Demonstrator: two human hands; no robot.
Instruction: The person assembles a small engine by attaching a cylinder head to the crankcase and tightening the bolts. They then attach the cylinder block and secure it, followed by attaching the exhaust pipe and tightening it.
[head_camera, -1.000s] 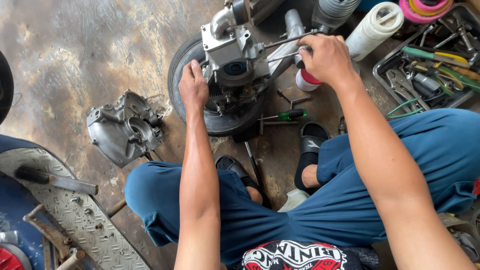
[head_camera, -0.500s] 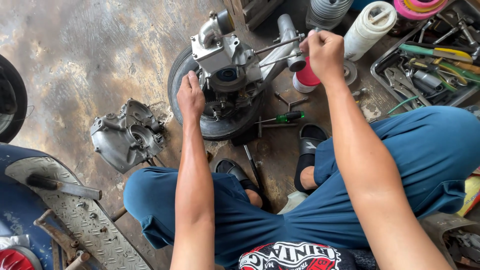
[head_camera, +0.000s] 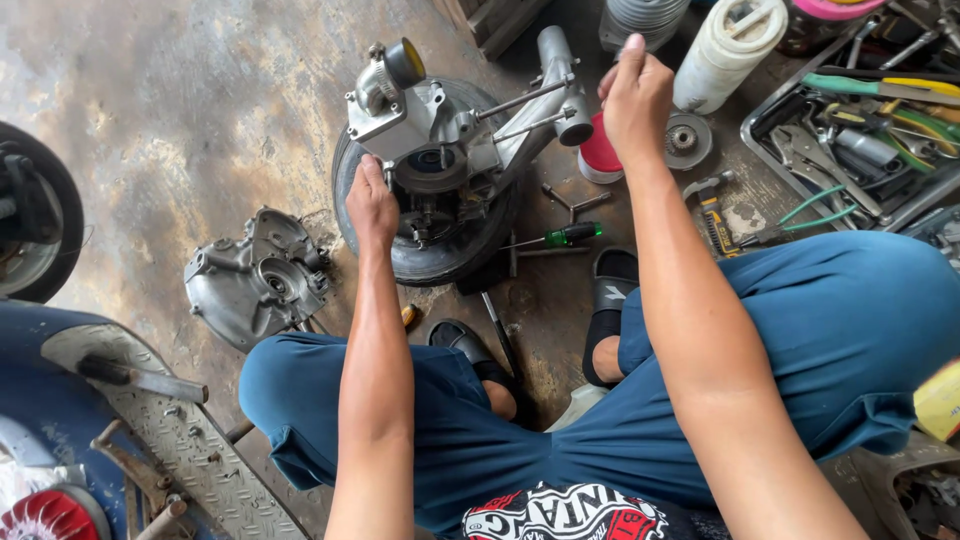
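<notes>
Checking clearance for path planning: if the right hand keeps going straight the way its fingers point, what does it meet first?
The right hand points up-frame, away from the body. Just past its fingertips the view shows only bare dark floor to the frame edge, between the grey ribbed cylinder and the white roll. The way looks free, though depth is unclear.

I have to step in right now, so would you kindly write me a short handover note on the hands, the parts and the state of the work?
Left hand: resting on the engine block, which sits on a small tyre on the floor.
Right hand: raised by the engine's long studs; whether it holds anything cannot be told.
Nearby: engine side cover lying off to the left, green-handled screwdriver by the tyre, tool tray to the right.
Done: cover is off, studs bare.
Left: engine lies open, cover not refitted.
</notes>
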